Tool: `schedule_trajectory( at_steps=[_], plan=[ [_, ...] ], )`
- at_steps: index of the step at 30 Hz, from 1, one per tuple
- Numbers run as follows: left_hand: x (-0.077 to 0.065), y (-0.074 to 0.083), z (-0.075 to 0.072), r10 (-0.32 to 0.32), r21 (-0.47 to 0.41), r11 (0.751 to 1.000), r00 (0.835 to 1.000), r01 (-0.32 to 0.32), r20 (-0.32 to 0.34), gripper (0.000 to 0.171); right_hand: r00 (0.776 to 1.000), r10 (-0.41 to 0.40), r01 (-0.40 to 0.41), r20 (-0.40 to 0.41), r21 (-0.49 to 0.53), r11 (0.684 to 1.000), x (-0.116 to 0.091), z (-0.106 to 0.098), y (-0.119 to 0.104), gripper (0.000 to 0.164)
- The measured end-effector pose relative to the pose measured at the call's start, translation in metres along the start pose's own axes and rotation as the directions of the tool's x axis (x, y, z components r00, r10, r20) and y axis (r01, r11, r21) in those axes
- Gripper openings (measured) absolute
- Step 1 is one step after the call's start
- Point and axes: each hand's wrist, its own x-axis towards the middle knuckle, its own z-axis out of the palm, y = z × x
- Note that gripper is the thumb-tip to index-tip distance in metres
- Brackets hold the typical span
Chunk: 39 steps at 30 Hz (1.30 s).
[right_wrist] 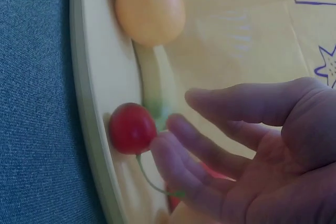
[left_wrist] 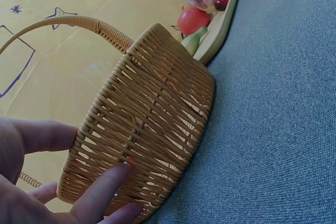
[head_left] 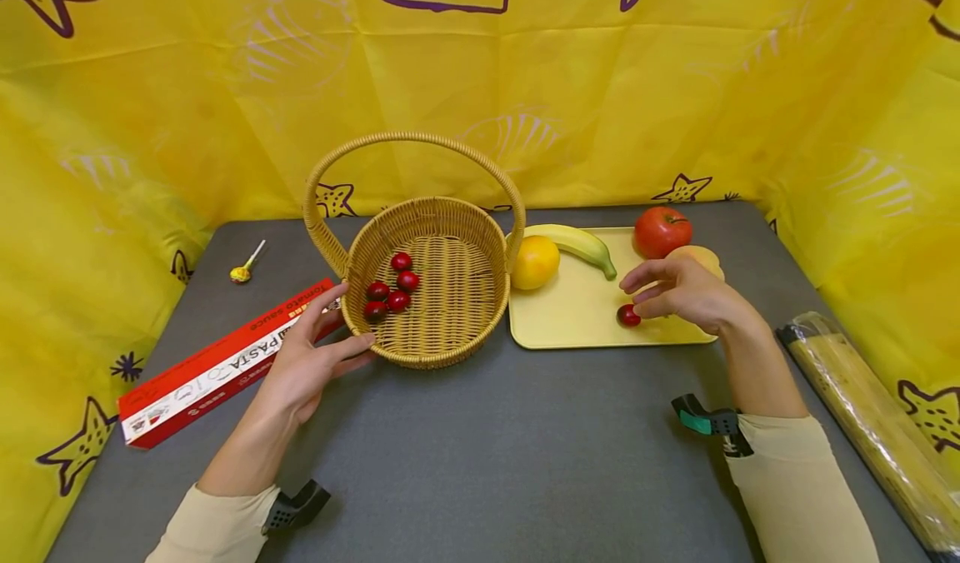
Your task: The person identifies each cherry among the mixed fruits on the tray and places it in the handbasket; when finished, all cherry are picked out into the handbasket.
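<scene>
My left hand [head_left: 306, 371] rests against the near left side of a wicker basket [head_left: 438, 353], its fingers spread and fairly straight along the rim and outer wall. Several dark red cherries [head_left: 398, 300] lie in the left part of the basket. My right hand [head_left: 688, 295] is over a pale yellow tray [head_left: 570, 336], thumb and fingers apart. Close to its fingertips is a single cherry [right_wrist: 132, 128] with a green stem, on the tray near the front edge; whether a finger touches it I cannot tell.
On the tray are an orange [head_left: 536, 263], a banana [head_left: 573, 241], a tomato [head_left: 663, 231] and a peach-coloured round fruit [head_left: 697, 256], partly behind my right hand. A red pasta box [head_left: 217, 371] and a lollipop [head_left: 242, 274] lie left. At right lies a long clear pack of pasta [head_left: 862, 413].
</scene>
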Motion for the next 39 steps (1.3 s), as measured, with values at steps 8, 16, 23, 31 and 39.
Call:
schedule_trajectory(
  at_steps=[8, 16, 23, 31, 39],
  plan=[
    [0.0, 0.0, 0.0, 0.002, -0.004, 1.0, 1.0, -0.002, 0.001, 0.085, 1.0, 0.02, -0.02, 0.016, -0.013, 1.0, 0.0, 0.0, 0.003, 0.039],
    [0.001, 0.0, 0.0, 0.002, -0.003, 1.0, 1.0, -0.002, 0.001, 0.085, 0.999, 0.029, -0.029, 0.031, -0.015, 0.999, 0.002, 0.004, 0.006, 0.039],
    [0.0, 0.0, 0.0, 0.002, -0.011, 1.0, 1.0, -0.002, 0.0, 0.085, 0.998, 0.049, -0.047, 0.049, -0.045, 0.998, 0.006, 0.007, 0.008, 0.039],
    [0.001, 0.0, 0.0, 0.007, -0.021, 1.0, 1.0, -0.007, -0.003, 0.084, 0.998, 0.048, -0.046, 0.04, -0.056, 0.997, 0.01, 0.01, 0.012, 0.036],
    [0.001, -0.001, 0.0, 0.007, -0.017, 1.0, 1.0, -0.007, -0.009, 0.084, 0.999, 0.031, -0.029, 0.028, -0.069, 0.997, 0.01, 0.012, 0.011, 0.035]
  ],
)
